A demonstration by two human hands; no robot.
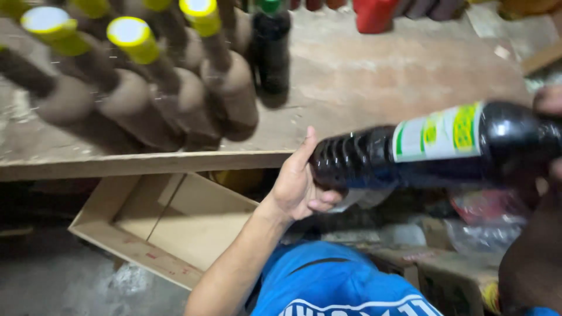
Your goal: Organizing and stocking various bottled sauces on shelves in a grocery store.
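Note:
A dark plastic bottle [363, 158] with a white, green and yellow label lies sideways in the air in front of a wooden shelf [363, 76]. My left hand [295, 187] cups its ribbed base from below and the left. My right hand [547, 102] grips the other end at the right edge of the view and is mostly cut off by the frame. Both hands hold the bottle just below the shelf's front edge.
Several brown bottles with yellow caps [225, 88] stand on the shelf at the left, with a dark green-capped bottle [270, 50] beside them. A red container [374, 14] sits at the back. An open cardboard box [170, 225] lies below. Plastic bags [483, 228] are piled at the right.

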